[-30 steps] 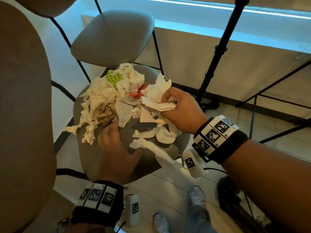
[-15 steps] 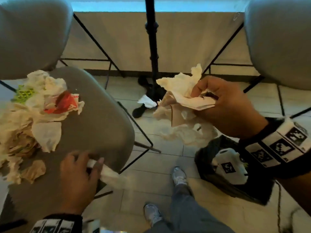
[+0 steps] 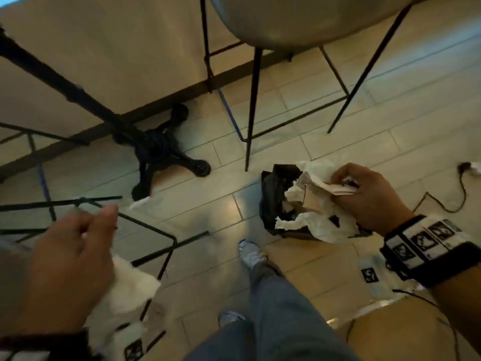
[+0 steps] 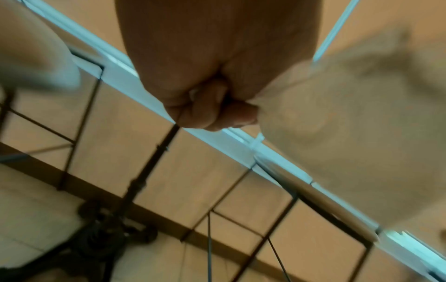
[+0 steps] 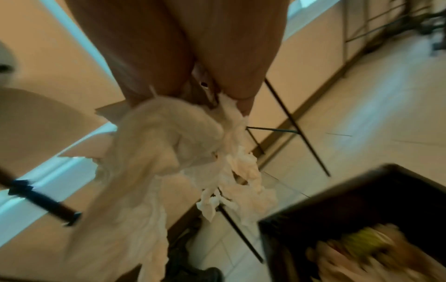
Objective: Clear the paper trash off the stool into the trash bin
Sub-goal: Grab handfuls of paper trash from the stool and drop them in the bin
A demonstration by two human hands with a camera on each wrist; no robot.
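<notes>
My right hand point(image 3: 346, 182) grips a bunch of crumpled white and tan paper point(image 3: 315, 212) directly above the black-lined trash bin point(image 3: 272, 194) on the floor. In the right wrist view the paper bunch point(image 5: 169, 145) hangs from my fingers, and the bin point(image 5: 362, 206) at lower right holds trash. My left hand point(image 3: 101, 222), low on the left, holds a white tissue point(image 3: 127, 282) with curled fingers; in the left wrist view it is a fist point(image 4: 212, 112) with blurred pale paper point(image 4: 350, 118) beside it. The stool seat with the trash is out of view.
Thin black stool legs point(image 3: 148, 227) stand under my left hand, and another stool point(image 3: 286, 22) stands at the top. A black pedestal base point(image 3: 161, 152) sits at centre left with a paper scrap point(image 3: 140, 203) by it. A cable point(image 3: 442, 204) trails right of the bin. My shoe point(image 3: 250, 252) points at the bin.
The view swung from the stool down to the floor. My right hand carried its paper bunch down over the bin. My left hand left the seat holding a tissue.
</notes>
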